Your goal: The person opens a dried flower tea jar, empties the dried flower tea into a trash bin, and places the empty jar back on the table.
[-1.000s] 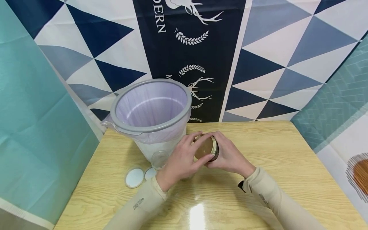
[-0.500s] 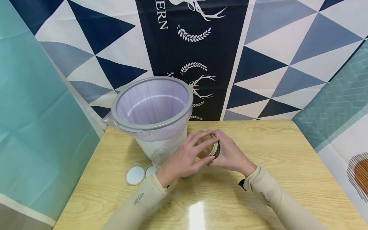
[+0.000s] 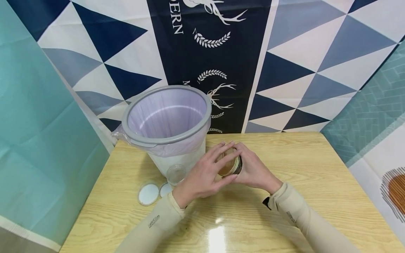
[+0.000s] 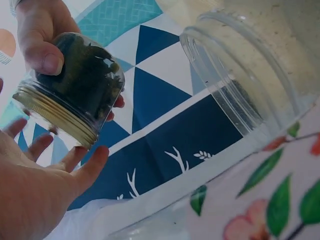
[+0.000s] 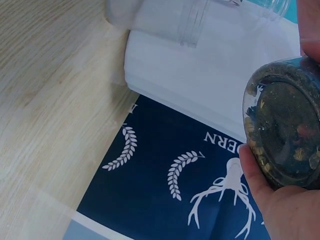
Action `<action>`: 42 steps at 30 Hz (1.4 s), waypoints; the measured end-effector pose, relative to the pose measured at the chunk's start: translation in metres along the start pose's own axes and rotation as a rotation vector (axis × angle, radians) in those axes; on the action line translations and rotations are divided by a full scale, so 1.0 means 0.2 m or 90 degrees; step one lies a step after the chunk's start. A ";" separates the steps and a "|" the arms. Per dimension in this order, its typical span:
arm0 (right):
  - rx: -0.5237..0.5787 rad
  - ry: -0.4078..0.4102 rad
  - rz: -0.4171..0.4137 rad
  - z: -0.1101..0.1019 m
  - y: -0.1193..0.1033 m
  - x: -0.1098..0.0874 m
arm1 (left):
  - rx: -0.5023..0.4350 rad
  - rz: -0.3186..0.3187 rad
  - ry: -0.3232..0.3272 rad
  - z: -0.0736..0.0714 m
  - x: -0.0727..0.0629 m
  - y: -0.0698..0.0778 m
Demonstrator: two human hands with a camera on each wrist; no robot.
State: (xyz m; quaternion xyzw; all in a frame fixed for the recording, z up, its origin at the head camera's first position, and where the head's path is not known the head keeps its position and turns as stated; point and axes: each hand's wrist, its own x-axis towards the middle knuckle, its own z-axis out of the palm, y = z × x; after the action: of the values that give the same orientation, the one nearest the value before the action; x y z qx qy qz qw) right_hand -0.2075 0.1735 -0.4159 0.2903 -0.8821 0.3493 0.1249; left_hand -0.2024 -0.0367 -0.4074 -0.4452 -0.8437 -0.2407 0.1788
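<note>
A clear jar [image 4: 87, 75] with dark contents and yellowish bits lies tilted between both hands, its gold lid [image 4: 57, 117] facing the left palm. My right hand [image 3: 253, 170] grips the jar's body from the right; its base shows in the right wrist view. My left hand [image 3: 202, 174] spans the lid, fingers over the far side and thumb at the near edge. In the left wrist view those fingers [image 4: 90, 167] are spread around the lid's rim. An uncapped clear jar [image 3: 176, 174] stands left of the left hand, partly hidden by it.
A bin [image 3: 169, 138] with a grey rim and lilac liner stands at the back left of the wooden table [image 3: 284, 151]. Two round white lids [image 3: 148, 194] lie left of the left forearm. A patterned cloth [image 3: 284, 70] hangs behind the table.
The left fingers have shifted slightly around the lid, the thumb moving a little lower along its near edge. The right hand keeps its grip on the jar in almost the same place.
</note>
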 end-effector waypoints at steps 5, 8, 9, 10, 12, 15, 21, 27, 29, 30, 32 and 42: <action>0.006 -0.005 -0.001 0.00 0.00 -0.01 | 0.000 0.032 -0.007 0.00 -0.01 -0.01; 0.010 -0.002 -0.001 0.00 0.00 -0.01 | 0.001 0.031 0.004 0.00 -0.01 -0.02; 0.011 -0.001 -0.001 0.00 0.00 -0.01 | 0.003 0.028 0.010 0.00 -0.01 -0.02; 0.012 -0.001 -0.002 0.00 0.00 -0.01 | 0.004 0.023 0.015 0.00 -0.01 -0.02; 0.011 0.000 -0.002 0.00 0.00 -0.01 | 0.008 0.007 0.027 0.00 0.00 -0.01; 0.003 -0.003 0.001 0.00 0.00 -0.01 | 0.020 -0.025 0.043 0.01 0.01 0.00; -0.011 -0.001 0.002 0.00 0.00 -0.01 | 0.040 -0.070 0.047 0.01 0.01 0.02; 0.000 -0.005 -0.003 -0.01 0.00 -0.01 | -0.007 0.003 0.011 -0.01 0.00 -0.01; 0.002 -0.008 0.001 -0.01 -0.01 -0.01 | -0.021 0.021 -0.002 -0.01 0.00 -0.02; 0.001 -0.009 0.003 0.00 -0.01 -0.01 | -0.023 0.024 -0.002 -0.01 0.00 -0.02; 0.004 -0.010 0.003 0.00 -0.01 -0.01 | -0.021 0.020 0.005 -0.01 0.00 -0.02; -0.006 -0.012 0.003 0.00 -0.03 -0.01 | 0.031 -0.073 0.062 0.00 0.01 0.03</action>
State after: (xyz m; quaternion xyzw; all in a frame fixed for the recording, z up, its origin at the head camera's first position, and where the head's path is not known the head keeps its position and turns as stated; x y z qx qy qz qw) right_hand -0.2020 0.1705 -0.4134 0.2913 -0.8856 0.3424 0.1169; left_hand -0.1985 -0.0321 -0.4042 -0.3796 -0.8637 -0.2511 0.2165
